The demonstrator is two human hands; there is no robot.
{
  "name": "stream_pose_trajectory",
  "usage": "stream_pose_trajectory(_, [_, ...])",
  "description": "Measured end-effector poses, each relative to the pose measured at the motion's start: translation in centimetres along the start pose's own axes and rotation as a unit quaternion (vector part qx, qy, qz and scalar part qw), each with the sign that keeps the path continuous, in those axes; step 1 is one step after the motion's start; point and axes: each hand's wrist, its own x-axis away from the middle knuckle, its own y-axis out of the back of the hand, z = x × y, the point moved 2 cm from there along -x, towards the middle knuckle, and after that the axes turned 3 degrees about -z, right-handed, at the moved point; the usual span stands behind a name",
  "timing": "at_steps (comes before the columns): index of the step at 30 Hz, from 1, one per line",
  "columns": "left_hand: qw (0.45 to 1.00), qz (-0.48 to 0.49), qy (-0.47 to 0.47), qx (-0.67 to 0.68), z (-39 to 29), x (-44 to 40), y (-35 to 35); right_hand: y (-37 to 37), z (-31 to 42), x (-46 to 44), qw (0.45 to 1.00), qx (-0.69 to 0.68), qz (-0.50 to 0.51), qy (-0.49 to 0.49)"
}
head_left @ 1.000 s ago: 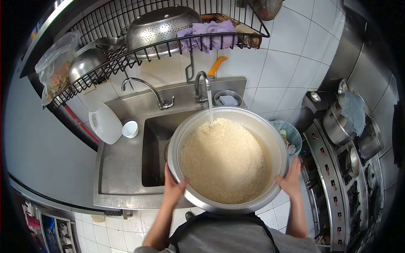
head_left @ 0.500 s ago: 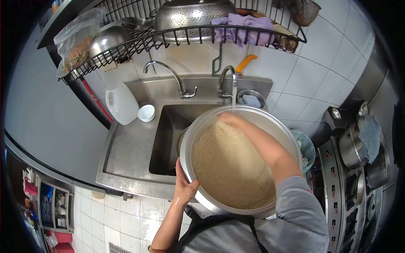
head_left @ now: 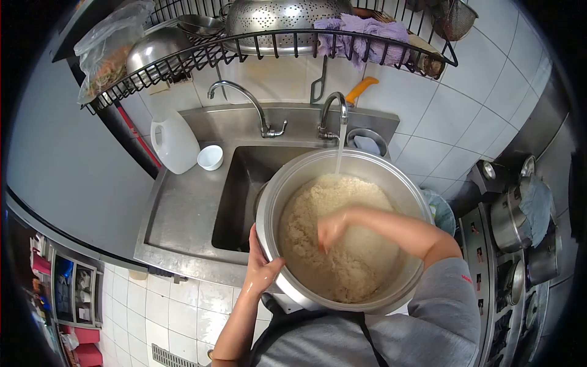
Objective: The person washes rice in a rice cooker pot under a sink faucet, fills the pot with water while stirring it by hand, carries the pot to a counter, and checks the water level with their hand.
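A large metal pot [head_left: 272, 183] with a wide rim rests over the right part of the sink, full of wet, pale rice [head_left: 306, 208] in cloudy water. My left hand [head_left: 262, 269] grips the pot's rim at its near left side, thumb on top. Inside the pot, my right hand [head_left: 333, 229] is bent downward over the rice, its fingers curled together around some grains; wet rice trails below the fingertips. From the right faucet [head_left: 337, 107], which runs, a stream of water [head_left: 341, 147] falls into the far side of the pot.
A second faucet [head_left: 244, 98] stands over the sink basin [head_left: 235, 202]. On the left counter are a white plastic jug [head_left: 174, 144] and a small white bowl [head_left: 210, 158]. Overhead hangs a black wire rack [head_left: 275, 46] with a colander [head_left: 281, 24]. A stove [head_left: 483, 263] stands at right.
My right hand has moved from the pot's far side, near the water stream, toward its middle. The rice there is now heaped and clumpier. My left hand keeps its hold on the rim.
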Motion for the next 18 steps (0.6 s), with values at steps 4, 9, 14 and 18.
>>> stream_pose_trajectory(4, [1.000, 0.003, -0.003, -0.006, 0.6, -0.5, 0.1, 7.3, -8.9, 3.8, 0.893, -0.296, -0.338, 0.006])
stream_pose_trajectory(9, [1.000, -0.005, -0.002, -0.005, 0.2, -1.1, -0.3, 8.8, -12.7, 2.4, 0.653, -0.554, -0.481, 0.186])
stream_pose_trajectory(14, [1.000, -0.005, -0.017, -0.024, 0.6, -1.2, -0.1, 10.2, -12.3, 1.5, 0.569, -0.601, -0.514, 0.226])
stream_pose_trajectory(18, [0.999, -0.005, -0.016, -0.033, 0.4, -1.2, -0.1, 11.5, -10.3, 3.0, 0.592, -0.572, -0.527, 0.211])
